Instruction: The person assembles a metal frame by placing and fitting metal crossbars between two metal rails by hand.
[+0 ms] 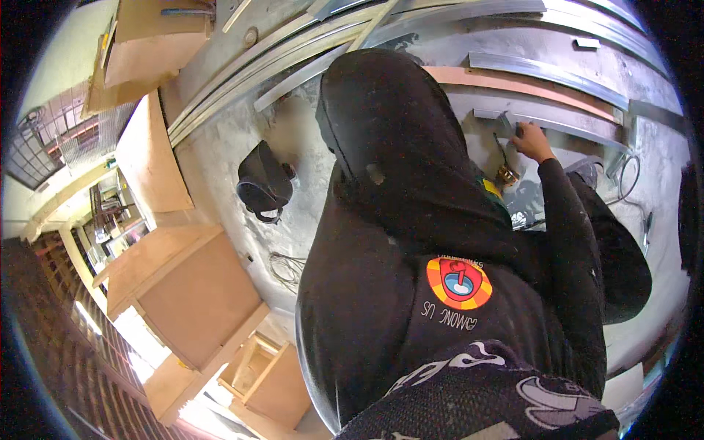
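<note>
My right hand (pixel 534 141) reaches out at the upper right, its fingers closed. Something small and dark is in or under them, too small to make out. Right beside the fingertips, a short grey metal piece (pixel 506 123) stands against a long metal bar (pixel 565 130) on the floor. A thin dark cable runs from there to a brass-coloured clamp-like piece (pixel 506 176), just below the hand. My left hand is out of sight; my black clothing and bent leg fill the middle.
A black welding mask (pixel 264 183) lies on the concrete floor at left, near a coil of thin wire (pixel 286 270). Long metal profiles (pixel 543 73) and a reddish bar (pixel 513 82) lie along the far side. Wooden cabinets (pixel 198 301) stand at lower left. A cable (pixel 629 176) loops at right.
</note>
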The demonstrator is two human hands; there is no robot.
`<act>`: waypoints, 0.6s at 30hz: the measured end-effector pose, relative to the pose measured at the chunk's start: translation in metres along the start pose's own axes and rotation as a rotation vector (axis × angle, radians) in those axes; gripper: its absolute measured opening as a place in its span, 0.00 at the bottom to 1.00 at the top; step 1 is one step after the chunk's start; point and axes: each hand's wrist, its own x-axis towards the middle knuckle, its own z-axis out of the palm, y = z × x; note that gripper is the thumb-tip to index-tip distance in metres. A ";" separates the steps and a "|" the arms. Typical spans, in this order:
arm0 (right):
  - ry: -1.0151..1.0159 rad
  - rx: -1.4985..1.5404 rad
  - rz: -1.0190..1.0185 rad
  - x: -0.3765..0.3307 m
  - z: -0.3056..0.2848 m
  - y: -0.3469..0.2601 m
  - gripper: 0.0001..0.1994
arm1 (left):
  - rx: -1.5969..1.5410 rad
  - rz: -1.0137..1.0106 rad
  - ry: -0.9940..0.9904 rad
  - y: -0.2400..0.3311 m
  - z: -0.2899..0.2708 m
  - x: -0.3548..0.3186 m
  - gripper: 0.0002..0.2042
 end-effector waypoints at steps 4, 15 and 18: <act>0.049 -0.097 -0.048 -0.006 0.020 0.044 0.17 | -0.125 -0.171 0.074 0.006 0.007 -0.001 0.34; -0.219 0.064 0.006 0.004 -0.025 -0.007 0.19 | -0.167 -0.352 0.422 -0.132 0.218 0.101 0.35; -0.331 0.183 0.006 0.007 -0.040 0.010 0.15 | -0.345 -0.312 0.535 -0.176 0.222 0.099 0.33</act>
